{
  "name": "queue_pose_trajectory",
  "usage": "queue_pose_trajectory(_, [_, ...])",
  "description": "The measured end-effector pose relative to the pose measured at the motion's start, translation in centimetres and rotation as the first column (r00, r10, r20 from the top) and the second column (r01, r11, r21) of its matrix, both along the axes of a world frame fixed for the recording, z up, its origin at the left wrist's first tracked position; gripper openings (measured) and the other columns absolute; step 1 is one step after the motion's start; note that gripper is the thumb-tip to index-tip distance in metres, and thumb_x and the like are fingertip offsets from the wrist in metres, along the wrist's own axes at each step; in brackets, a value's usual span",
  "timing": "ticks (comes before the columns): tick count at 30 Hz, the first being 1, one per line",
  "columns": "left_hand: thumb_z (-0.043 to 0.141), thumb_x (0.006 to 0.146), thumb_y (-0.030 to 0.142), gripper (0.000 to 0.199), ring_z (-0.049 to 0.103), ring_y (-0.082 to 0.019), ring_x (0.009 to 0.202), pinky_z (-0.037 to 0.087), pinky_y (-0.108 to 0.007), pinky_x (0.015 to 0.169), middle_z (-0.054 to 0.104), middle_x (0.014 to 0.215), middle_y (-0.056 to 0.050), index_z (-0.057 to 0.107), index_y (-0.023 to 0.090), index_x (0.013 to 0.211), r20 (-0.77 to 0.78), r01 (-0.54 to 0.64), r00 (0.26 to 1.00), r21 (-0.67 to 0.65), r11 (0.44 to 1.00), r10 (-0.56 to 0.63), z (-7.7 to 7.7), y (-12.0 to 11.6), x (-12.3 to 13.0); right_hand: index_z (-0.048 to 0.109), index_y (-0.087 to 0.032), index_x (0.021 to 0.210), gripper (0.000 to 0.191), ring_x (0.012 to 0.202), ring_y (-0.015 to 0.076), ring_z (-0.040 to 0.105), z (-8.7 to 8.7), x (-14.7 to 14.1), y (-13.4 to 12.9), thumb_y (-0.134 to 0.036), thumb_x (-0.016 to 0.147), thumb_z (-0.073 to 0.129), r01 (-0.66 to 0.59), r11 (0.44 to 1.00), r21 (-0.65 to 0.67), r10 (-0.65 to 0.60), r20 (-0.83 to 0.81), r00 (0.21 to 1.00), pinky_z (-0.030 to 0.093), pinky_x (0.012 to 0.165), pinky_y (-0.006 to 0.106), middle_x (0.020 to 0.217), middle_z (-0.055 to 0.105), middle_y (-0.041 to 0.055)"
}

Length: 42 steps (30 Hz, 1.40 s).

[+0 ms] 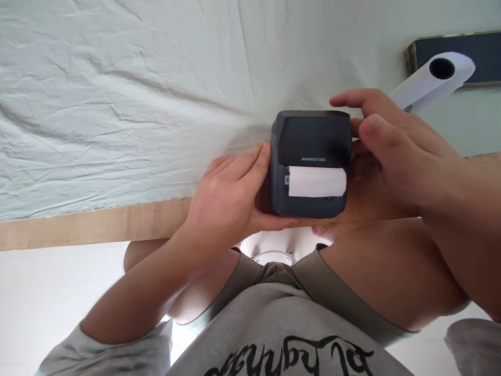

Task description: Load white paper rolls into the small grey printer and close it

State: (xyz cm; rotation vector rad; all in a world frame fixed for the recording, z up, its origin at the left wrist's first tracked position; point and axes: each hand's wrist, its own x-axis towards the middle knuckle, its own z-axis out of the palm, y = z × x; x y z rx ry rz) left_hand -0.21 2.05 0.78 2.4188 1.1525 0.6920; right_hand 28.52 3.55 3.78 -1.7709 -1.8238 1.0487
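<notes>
A dark label printer [313, 138] marked NIIMBOT sits at the front edge of the cloth-covered table. A strip of white paper [318, 181] comes out of its slot and lies over its front face. My left hand [230, 188] grips the printer's left side, with fingers along the side and the thumb under the front edge. At the right side is my right hand [395, 141]. Its index finger and thumb are raised and apart, while another finger reaches the printer's side. The lower fingers of that hand are partly hidden in shadow.
A white paper roll [426, 86] with a dark core lies at the upper right, across a dark phone-like slab [481, 57]. Wrinkled pale cloth [136, 104] covers the table, and a bare wooden edge [97, 223] runs along its front. My legs are below.
</notes>
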Motion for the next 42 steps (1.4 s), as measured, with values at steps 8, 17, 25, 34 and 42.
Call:
queue_pose_trajectory(8, [0.073,0.098,0.093,0.100,0.080,-0.043,0.141,0.064,-0.065,0.121,0.080,0.155,-0.021,0.067,0.016,0.161,-0.024,0.010,1.000,0.023,1.000,-0.009,0.0,-0.1,0.3,0.041,-0.032,0.176,0.116,0.096,0.0230,0.068,-0.3,0.7,-0.1,-0.105,0.086,0.052,-0.163,0.986,0.028,0.159,0.126,0.979,0.066,0.084,0.052,0.130,0.073,0.0124])
queue_pose_trajectory(17, [0.088,0.091,0.079,0.104,0.079,-0.043,0.139,0.062,-0.058,0.123,0.076,0.160,-0.022,0.061,0.012,0.166,-0.084,-0.008,0.996,-0.039,0.999,0.004,0.2,-0.1,0.5,0.040,-0.035,0.176,0.124,0.094,0.0260,0.074,-0.1,0.8,0.2,-0.107,0.077,0.059,-0.121,0.992,0.019,0.116,0.179,0.977,0.065,0.082,0.054,0.133,0.074,0.0125])
queue_pose_trajectory(25, [0.052,0.113,0.067,0.072,0.077,-0.040,0.136,0.063,-0.054,0.116,0.080,0.150,-0.016,0.061,0.018,0.165,-0.024,0.032,0.999,-0.121,0.992,-0.035,0.9,0.2,0.0,0.071,-0.028,0.137,0.098,0.068,0.0066,0.055,2.4,-0.3,-0.9,-0.104,0.077,0.072,0.043,0.942,0.333,-0.122,0.219,0.968,0.051,0.073,0.036,0.093,0.070,0.0005])
queue_pose_trajectory(34, [0.049,0.111,0.059,0.073,0.078,-0.039,0.131,0.064,-0.053,0.114,0.082,0.144,-0.018,0.064,0.008,0.162,-0.049,0.034,0.998,-0.067,0.997,-0.037,1.0,0.1,0.3,0.071,-0.023,0.118,0.036,0.078,0.0142,0.074,4.4,-2.2,0.0,-0.055,0.103,0.066,0.062,0.903,0.426,-0.175,0.230,0.957,0.058,0.083,0.041,0.090,0.074,0.0015])
queue_pose_trajectory(42, [0.055,0.111,0.059,0.062,0.079,-0.035,0.134,0.065,-0.048,0.114,0.082,0.146,-0.012,0.065,0.021,0.159,-0.054,0.022,0.998,-0.073,0.997,-0.026,1.3,0.1,0.0,0.074,-0.038,0.119,0.033,0.067,0.0207,0.041,5.1,-4.0,2.9,-0.061,0.095,0.067,-0.300,0.951,0.078,0.108,0.822,0.558,0.038,0.067,0.043,0.074,0.062,0.0055])
